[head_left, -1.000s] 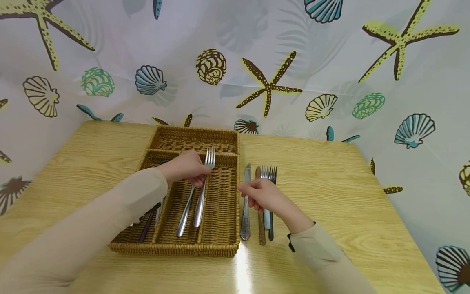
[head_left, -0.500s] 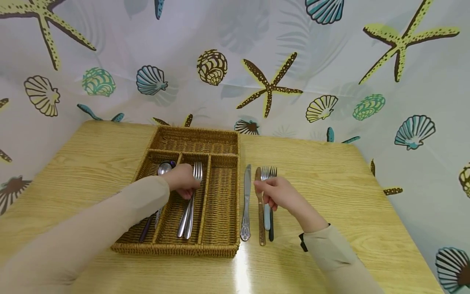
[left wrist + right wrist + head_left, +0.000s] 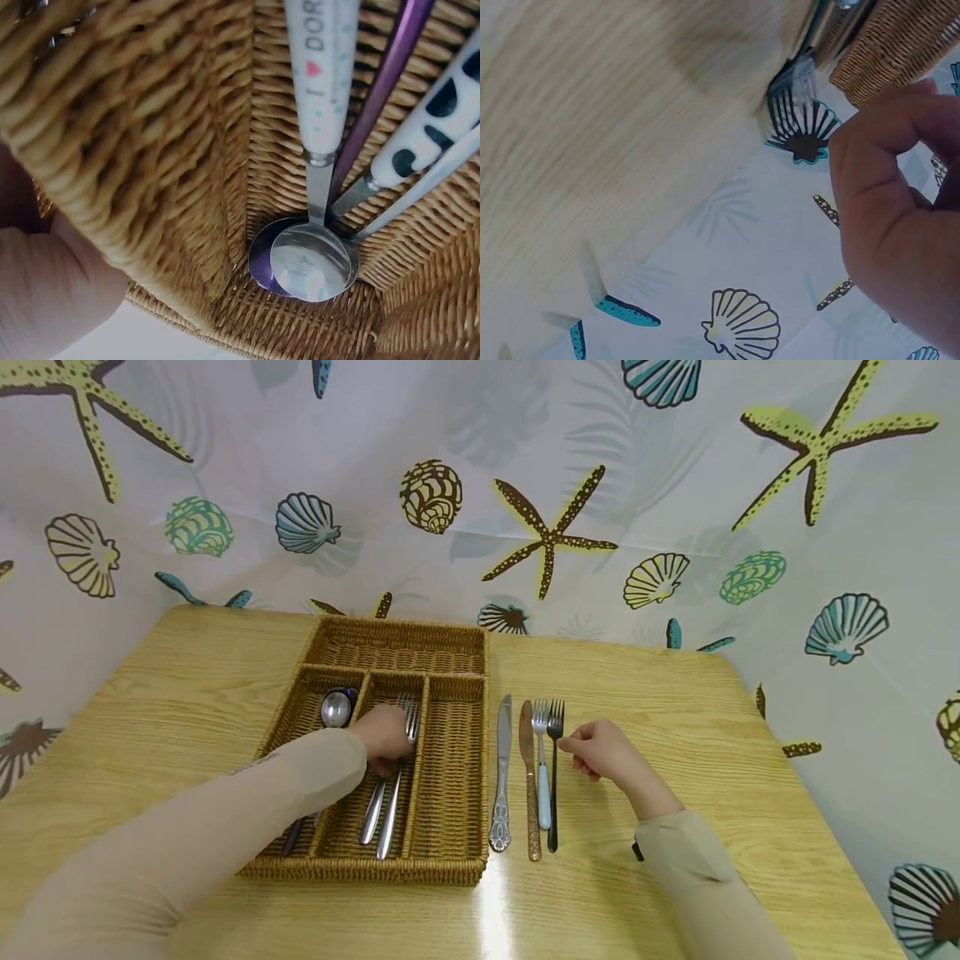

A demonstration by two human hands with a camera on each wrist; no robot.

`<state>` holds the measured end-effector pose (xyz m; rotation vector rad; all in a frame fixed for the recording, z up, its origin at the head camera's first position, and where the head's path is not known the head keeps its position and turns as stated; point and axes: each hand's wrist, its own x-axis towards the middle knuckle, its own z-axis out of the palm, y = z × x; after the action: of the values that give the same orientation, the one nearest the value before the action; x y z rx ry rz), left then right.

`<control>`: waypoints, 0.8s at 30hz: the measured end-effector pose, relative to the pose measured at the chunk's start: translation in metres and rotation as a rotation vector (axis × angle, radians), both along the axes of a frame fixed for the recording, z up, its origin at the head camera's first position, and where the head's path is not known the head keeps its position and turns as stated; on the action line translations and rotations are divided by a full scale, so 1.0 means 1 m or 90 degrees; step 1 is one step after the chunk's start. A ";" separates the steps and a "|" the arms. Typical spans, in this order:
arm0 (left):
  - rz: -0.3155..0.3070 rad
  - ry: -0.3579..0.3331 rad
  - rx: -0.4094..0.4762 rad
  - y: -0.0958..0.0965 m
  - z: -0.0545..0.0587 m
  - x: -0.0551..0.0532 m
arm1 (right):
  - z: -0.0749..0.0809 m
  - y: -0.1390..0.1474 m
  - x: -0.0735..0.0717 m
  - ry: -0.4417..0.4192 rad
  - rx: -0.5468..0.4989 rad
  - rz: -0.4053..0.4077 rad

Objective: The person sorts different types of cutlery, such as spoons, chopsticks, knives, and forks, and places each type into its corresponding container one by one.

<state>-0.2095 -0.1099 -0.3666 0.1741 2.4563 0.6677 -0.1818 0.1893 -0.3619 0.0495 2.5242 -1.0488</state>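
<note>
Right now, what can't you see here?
Head view: two silver forks, their middles behind the left hand.
Head view: the silver spoon, its handle mostly behind the left sleeve.
Left wrist view: the lettered white handle, cut off by the top edge.
Right wrist view: the black fork, its handle cut by the top edge.

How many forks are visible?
4: two silver metal forks in the middle front compartment of the brown wicker tray, partly behind the left hand; one blue-handled fork and one black fork on the wooden table. More may be hidden.
</note>
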 end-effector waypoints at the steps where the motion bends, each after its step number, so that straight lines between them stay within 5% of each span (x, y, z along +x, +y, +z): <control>1: -0.007 0.005 -0.004 -0.001 0.000 0.000 | -0.002 0.001 0.000 -0.003 0.008 0.002; 7: -0.040 0.059 -0.030 -0.005 0.013 -0.004 | -0.018 0.004 -0.008 -0.003 0.081 0.021; 15: 0.025 0.060 0.058 -0.009 0.031 -0.011 | -0.033 -0.005 -0.015 0.035 0.171 0.063; 24: 0.050 0.059 0.104 -0.011 0.044 -0.003 | -0.029 -0.012 -0.017 -0.006 0.197 0.066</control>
<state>-0.2126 -0.1209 -0.3225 0.1758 2.5068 0.9151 -0.1987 0.1770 -0.3907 0.0099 2.6265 -0.6095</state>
